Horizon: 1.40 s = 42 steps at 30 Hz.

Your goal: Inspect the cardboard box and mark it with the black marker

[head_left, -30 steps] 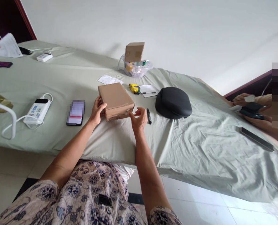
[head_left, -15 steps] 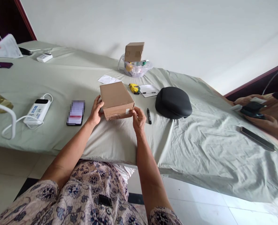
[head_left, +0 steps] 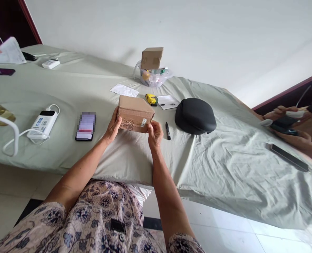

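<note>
Between my two hands is a brown cardboard box [head_left: 135, 114], tipped so that its scuffed front side, with a small patterned label, faces me. My left hand [head_left: 113, 128] grips its left side, thumb on the front and fingers behind. At the lower right corner my right hand [head_left: 155, 135] pinches the box with the thumb in front. A black marker [head_left: 168, 131] lies just right of my right hand. Behind the box are a yellow tape measure [head_left: 151, 99], a white card [head_left: 168, 102] with a pen on it, and a white paper [head_left: 124, 90].
A black case [head_left: 195, 116] sits to the right, a phone [head_left: 85, 126] and a white power bank [head_left: 42, 124] to the left. Against the wall stands a plastic basket [head_left: 156, 80] with another cardboard box [head_left: 152, 58] on top. Other people's hands [head_left: 290, 121] show at both edges.
The box has been tilted up towards me and shifted slightly right, so its front side shows more and its top less. My left hand has moved right with it.
</note>
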### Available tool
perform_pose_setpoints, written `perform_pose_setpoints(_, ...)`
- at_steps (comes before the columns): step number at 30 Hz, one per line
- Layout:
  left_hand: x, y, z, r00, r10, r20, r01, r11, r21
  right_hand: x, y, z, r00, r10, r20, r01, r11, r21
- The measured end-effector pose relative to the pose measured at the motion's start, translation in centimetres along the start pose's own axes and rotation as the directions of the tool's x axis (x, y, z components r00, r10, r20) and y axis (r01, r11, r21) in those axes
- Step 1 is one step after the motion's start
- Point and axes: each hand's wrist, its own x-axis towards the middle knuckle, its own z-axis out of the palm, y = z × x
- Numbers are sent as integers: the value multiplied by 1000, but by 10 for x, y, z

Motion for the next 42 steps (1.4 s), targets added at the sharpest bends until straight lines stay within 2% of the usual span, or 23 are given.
perform_pose_setpoints(5, 1, 1, 0, 995, 43, -91, -46, 998, -36, -4, 2, 4, 990, -79, 114, 76, 997, 31)
perform_pose_setpoints(9, 2, 6, 1, 989, 39, -139, -56, 991, -118, -8, 3, 8, 973, -145, 178, 153, 988, -35)
perform_pose_setpoints(12, 3, 6, 3, 992, 32, -118, -48, 990, -136, -11, 5, 12, 974, -171, 149, 190, 974, -125)
perform_pose_setpoints(16, 1, 2, 7, 999, 38, -34, -41, 994, -97, -16, 7, 18, 969, -242, 50, 246, 931, -270)
perform_pose_setpoints(20, -2, -4, 11, 999, 38, -25, -39, 998, -44, -21, 4, 23, 965, -261, 11, 249, 906, -343)
perform_pose_setpoints(25, -3, -6, 9, 999, 50, -19, -50, 999, 1, -22, 6, 26, 972, -237, 5, 227, 925, -306)
perform_pose_setpoints(30, 0, -3, 8, 998, 60, -22, -60, 998, -4, -15, 10, 19, 978, -206, 37, 208, 942, -264)
perform_pose_setpoints(36, 3, 0, 5, 996, 55, -66, -56, 998, -12, -8, 13, 11, 981, -179, 75, 187, 974, -126)
perform_pose_setpoints(42, 3, 7, 4, 996, 56, -65, -59, 997, -41, -6, 10, 9, 985, -135, 104, 132, 990, 40)
